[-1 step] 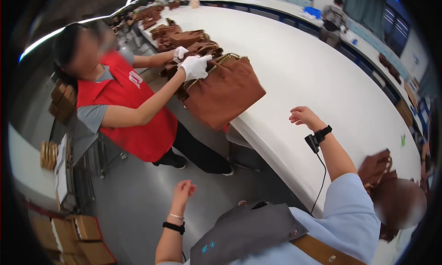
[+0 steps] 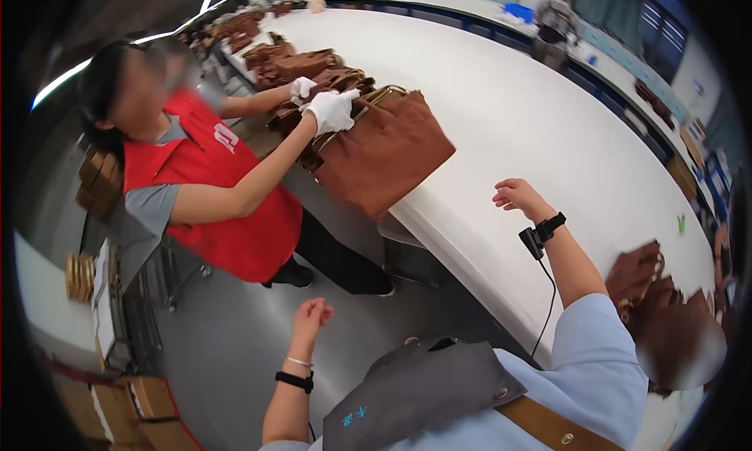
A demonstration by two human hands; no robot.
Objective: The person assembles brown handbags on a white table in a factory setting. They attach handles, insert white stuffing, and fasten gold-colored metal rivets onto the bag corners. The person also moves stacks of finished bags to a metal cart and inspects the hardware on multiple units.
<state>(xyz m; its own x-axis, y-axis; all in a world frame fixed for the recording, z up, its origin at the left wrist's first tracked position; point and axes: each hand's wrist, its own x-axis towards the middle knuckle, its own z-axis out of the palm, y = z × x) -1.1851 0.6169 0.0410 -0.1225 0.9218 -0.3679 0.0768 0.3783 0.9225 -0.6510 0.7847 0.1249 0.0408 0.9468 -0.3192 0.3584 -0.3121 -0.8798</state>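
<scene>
Right at the table's edge, a brown bag (image 2: 384, 153), smooth and leathery with soft creases, leans in a broad, four-cornered slab, one part jutting out past the corner. Its mouth is rimmed by a slim, gold-coloured metal frame (image 2: 398, 89), and a co-worker's white-gloved hand (image 2: 332, 112) grips it there. From where I stand, the wearer's right hand (image 2: 517, 196) is nearest to it, apart from it above the smooth white table (image 2: 486, 98); its fingers are bent and slightly spread, holding nothing. The left hand (image 2: 312, 316), lower down over the glossy grey floor (image 2: 227, 333), has its fingers loosely curled, also without a thing in them; I cannot tell whether their tips touch. Black bands circle both wrists, the right one bearing a boxy device (image 2: 533, 242) with a thin cable. Behind the bag, rumpled brown pieces (image 2: 294, 63) lie heaped, and another crumpled brown pile (image 2: 636, 277) sits by the wearer's right elbow. Farther off, square-edged cardboard boxes (image 2: 153, 396) stand stacked.
</scene>
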